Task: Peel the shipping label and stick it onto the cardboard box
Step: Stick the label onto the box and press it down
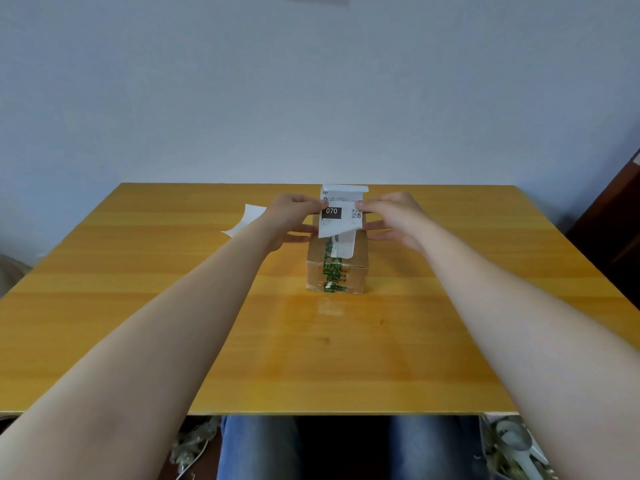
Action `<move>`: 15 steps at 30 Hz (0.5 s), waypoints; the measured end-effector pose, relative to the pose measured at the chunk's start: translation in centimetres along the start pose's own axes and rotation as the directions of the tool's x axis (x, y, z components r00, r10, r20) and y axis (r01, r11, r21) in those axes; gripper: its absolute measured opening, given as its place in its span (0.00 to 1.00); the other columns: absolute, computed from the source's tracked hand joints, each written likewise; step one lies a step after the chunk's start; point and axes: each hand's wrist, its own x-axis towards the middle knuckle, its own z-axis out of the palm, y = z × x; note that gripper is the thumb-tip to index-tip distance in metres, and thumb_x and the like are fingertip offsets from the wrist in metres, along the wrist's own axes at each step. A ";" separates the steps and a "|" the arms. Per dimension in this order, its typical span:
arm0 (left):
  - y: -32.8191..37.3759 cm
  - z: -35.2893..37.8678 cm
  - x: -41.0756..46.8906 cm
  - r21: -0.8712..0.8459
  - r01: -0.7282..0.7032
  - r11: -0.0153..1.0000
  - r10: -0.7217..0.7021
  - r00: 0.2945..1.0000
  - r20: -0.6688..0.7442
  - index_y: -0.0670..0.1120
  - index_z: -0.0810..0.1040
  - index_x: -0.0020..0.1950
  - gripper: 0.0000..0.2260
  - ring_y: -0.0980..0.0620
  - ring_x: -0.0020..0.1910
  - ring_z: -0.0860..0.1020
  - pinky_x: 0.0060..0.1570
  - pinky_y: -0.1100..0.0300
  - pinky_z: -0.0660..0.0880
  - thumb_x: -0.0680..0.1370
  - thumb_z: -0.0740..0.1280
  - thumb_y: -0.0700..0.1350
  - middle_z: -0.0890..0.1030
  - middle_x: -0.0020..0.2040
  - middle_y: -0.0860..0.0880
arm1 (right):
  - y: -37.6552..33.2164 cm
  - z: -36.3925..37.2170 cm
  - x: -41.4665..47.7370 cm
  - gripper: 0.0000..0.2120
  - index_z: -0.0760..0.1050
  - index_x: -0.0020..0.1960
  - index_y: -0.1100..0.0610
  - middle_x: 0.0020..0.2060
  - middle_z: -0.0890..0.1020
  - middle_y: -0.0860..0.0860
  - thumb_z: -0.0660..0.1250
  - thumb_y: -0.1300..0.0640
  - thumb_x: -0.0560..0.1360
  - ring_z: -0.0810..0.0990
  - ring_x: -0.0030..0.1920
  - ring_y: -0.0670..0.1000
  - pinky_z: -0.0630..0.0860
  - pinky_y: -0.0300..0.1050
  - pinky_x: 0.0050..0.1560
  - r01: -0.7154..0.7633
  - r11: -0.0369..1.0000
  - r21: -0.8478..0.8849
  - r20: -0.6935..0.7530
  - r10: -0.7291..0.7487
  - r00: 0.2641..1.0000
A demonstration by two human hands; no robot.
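A small cardboard box (351,271) with green printed tape stands on the wooden table (138,306), a little right of centre. Just above it hangs a white shipping label (337,225) with a black "070" block and a QR code, held upright. My left hand (289,221) pinches the label's left edge and my right hand (393,218) pinches its right edge. The label's top curls back, and a white strip from it hangs down onto the box top.
A loose white sheet (247,220) lies on the table left of my left hand. A pale wall stands behind the table's far edge. Dark furniture (620,230) is at the right. My knees and floor clutter show below the near edge.
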 end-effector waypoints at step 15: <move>-1.2 0.9 0.9 0.162 0.148 0.976 -0.132 0.985 -0.107 0.43 0.82 0.62 0.19 0.52 0.46 0.77 0.42 0.54 0.76 0.77 0.76 0.54 0.81 0.58 0.47 | 0.8 0.5 0.2 0.13 0.83 0.51 0.58 0.39 0.83 0.50 0.79 0.50 0.75 0.76 0.32 0.49 0.72 0.43 0.33 -0.191 0.970 -0.151 -0.094 0.178 0.979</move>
